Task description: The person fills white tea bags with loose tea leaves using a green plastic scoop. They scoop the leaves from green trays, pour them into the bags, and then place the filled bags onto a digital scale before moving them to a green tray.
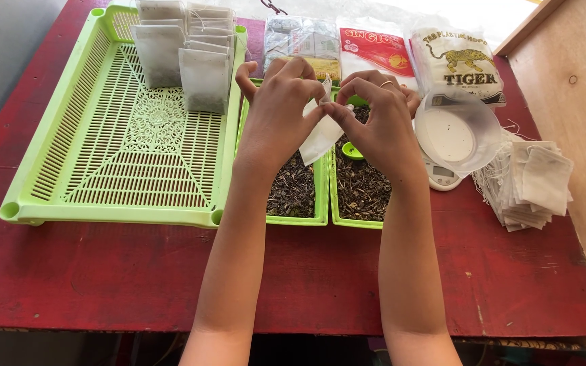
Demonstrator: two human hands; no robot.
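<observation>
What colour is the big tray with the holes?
Light green tray, seen from the head camera.

Small white paper tea bag (320,139): pinched at its top edge, at 12 o'clock, between fingertips of left hand (278,118) and right hand (381,125). Body hangs toward 6 o'clock, tilted slightly left, over the seam between two narrow green trays of dried leaf. Looks flat, mostly empty.
</observation>
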